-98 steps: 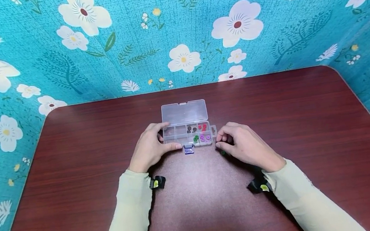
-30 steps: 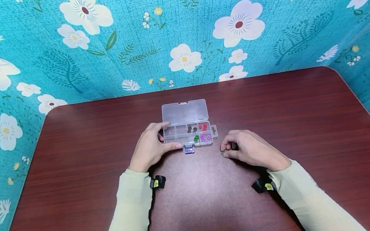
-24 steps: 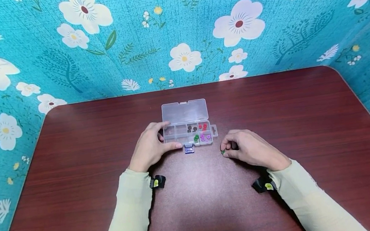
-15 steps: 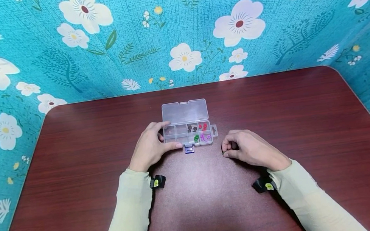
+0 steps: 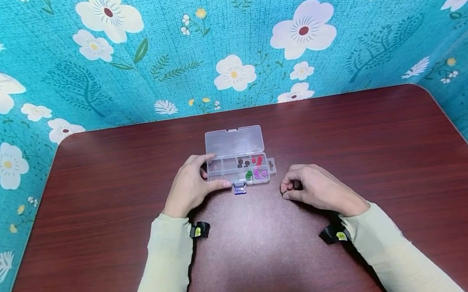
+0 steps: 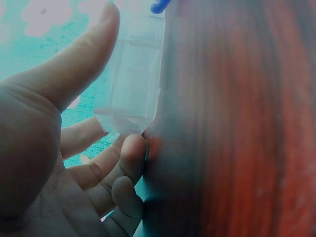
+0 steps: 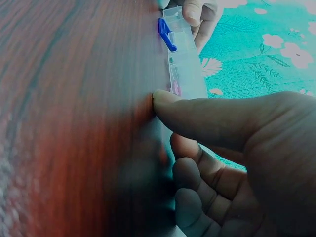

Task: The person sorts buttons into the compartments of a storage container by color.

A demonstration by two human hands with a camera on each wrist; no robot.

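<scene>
A clear plastic compartment box (image 5: 231,177) lies on the table with its lid (image 5: 233,142) raised at the back. My left hand (image 5: 190,182) grips its left end, thumb on the front edge and fingers round the back. Right of the box, my right hand (image 5: 314,187) pinches a small green button (image 5: 283,193) at the tabletop. Fingers hide most of that button. Inside the box sit dark buttons (image 5: 243,163), red buttons (image 5: 257,160), green buttons (image 5: 249,174) and purple buttons (image 5: 260,174). In the right wrist view the thumb (image 7: 170,101) hides the piece.
A blue latch (image 5: 240,188) hangs from the box's front edge. At its right end a hanging tab (image 5: 272,165) sticks out. The dark wooden table (image 5: 112,179) meets a blue flowered cloth (image 5: 192,88) behind.
My right hand has moved slightly right and toward me from the box's end, onto the green button on the table, which it now mostly covers. The left hand and box stay put.
</scene>
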